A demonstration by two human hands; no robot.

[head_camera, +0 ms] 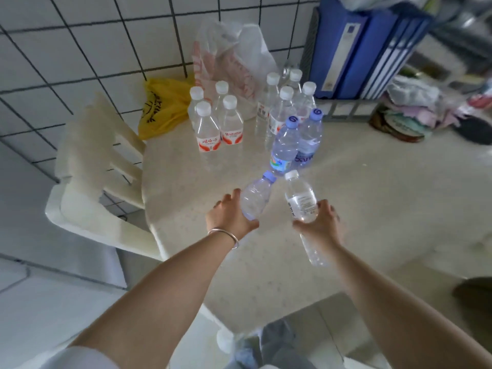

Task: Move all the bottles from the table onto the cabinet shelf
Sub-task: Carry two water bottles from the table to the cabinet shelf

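2 bottles are up off the table [346, 182]: left hand [229, 214] wraps the purple-cap bottle [255, 195], right hand [318, 222] wraps the white-cap bottle [300, 198]. Both tilt and could bump the standing bottles [285, 145], knocking them over

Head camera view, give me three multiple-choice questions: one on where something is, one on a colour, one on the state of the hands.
1. The yellow plastic bag lies:
A. at the table's far left edge
B. on the chair
C. inside the file rack

2. The cap of the bottle in the left hand is:
A. red
B. pale blue
C. green

3. The right hand:
A. rests flat
B. points
C. holds a white-capped bottle

Answers: A, the bag sits by the tiled wall; B, its cap is pale blue; C, fingers wrap the bottle.
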